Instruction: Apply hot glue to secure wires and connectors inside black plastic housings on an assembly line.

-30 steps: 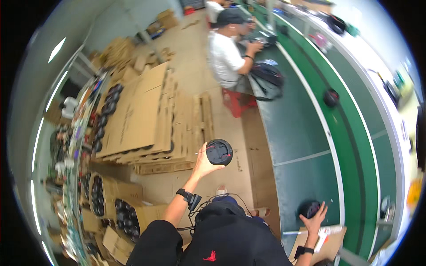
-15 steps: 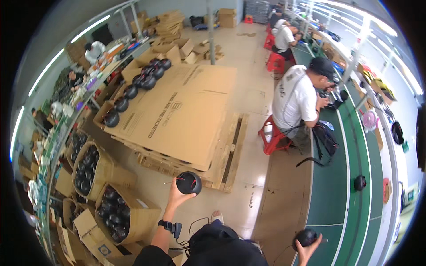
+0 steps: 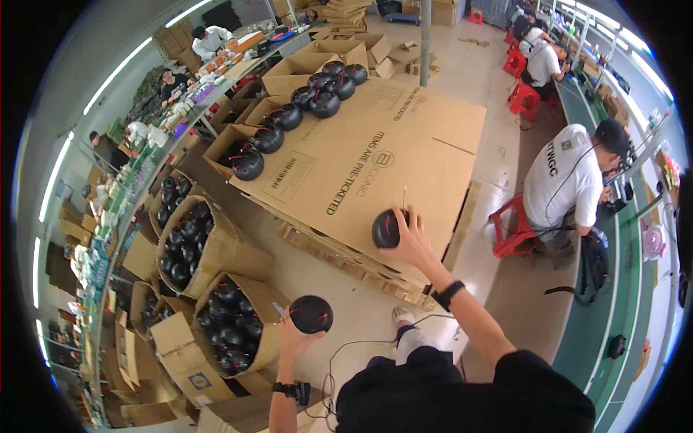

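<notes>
My left hand (image 3: 294, 336) is wrapped round a black round shell (image 3: 311, 314) with a short red wire showing on it, held low in front of me near the open boxes. Out over the near edge of a cardboard-topped stack (image 3: 375, 169), my right hand (image 3: 413, 244) grips a second black shell (image 3: 385, 229), also with a red wire. Whether this second shell touches the cardboard, I cannot tell. Along the far left side of the stack sits a row of several similar black shells (image 3: 325, 104), some with red wires sticking out.
Under the stack is a wooden pallet (image 3: 354, 265). Open cartons full of black shells (image 3: 229, 328) stand at the left. A person in a white shirt (image 3: 563, 173) sits on a red stool (image 3: 514, 224) at the green conveyor (image 3: 577, 335) on the right. A cable (image 3: 339, 350) hangs by my legs.
My right hand has swung from the conveyor side across to the stack, carrying its shell. The left hand still holds its shell, now turned differently. The view has turned rightward-shifting the scene.
</notes>
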Available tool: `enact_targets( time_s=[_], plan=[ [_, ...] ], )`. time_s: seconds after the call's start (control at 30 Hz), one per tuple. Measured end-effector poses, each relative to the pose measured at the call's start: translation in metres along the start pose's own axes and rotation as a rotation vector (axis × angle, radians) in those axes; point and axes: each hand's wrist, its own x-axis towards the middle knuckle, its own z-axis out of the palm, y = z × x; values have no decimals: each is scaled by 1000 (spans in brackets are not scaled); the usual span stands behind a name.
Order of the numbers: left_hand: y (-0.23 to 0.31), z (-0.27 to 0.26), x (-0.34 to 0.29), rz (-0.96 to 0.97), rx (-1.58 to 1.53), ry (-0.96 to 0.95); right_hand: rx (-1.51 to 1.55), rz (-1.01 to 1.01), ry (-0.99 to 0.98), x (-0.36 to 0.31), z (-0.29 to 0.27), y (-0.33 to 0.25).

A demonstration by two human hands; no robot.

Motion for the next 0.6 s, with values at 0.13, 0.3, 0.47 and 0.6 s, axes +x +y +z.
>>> enact_targets(
  time_s=[0.13, 0.3, 0.47, 0.6],
  plan=[
    [15, -54, 94, 49, -12, 213, 11, 108, -26, 55, 25, -20],
    [82, -81, 301, 198, -273, 276, 27, 62, 84, 53, 32, -12],
    [130, -64, 475, 250, -32, 410, 183, 140, 89, 43, 24, -3],
    [127, -60, 569, 400, -228, 244, 262, 107, 217, 32, 44, 11]
  ],
)
